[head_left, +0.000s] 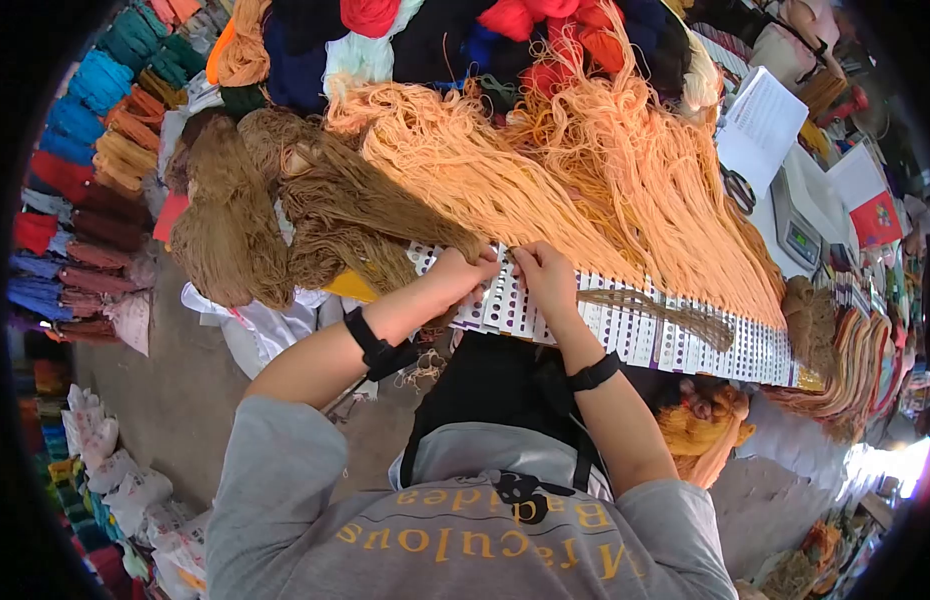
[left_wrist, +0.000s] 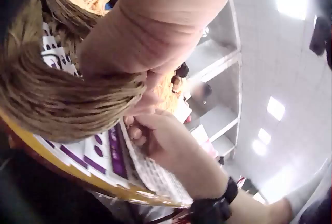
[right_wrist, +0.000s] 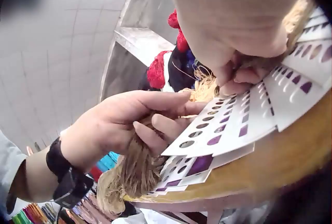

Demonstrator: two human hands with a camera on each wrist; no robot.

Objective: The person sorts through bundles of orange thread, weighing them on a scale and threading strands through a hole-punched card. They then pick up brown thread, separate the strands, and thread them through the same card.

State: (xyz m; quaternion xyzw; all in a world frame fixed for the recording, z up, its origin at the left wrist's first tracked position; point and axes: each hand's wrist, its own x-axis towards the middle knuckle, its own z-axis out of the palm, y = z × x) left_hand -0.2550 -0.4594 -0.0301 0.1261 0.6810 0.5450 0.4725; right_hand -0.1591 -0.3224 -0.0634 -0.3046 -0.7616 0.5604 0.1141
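Observation:
My left hand [head_left: 465, 276] grips a hank of brown thread [right_wrist: 139, 168], which hangs below its curled fingers in the right wrist view. In the left wrist view the brown hank [left_wrist: 67, 99] runs across under that palm. Close beside it, my right hand [head_left: 547, 282] pinches brown strands at the upper edge of white cards [right_wrist: 228, 117] punched with rows of holes. These cards overlap in a row along the table's front edge, with purple print on them. A loose brown bundle [head_left: 665, 312] lies over the cards to the right of my right hand.
Long peach thread [head_left: 485, 165] spreads over the table behind the cards. More brown hanks [head_left: 230, 215] are heaped at the left. A scale [head_left: 797, 235], scissors [head_left: 737, 190] and papers [head_left: 760, 120] lie at the right. Coloured hanks [head_left: 105, 85] line the far left.

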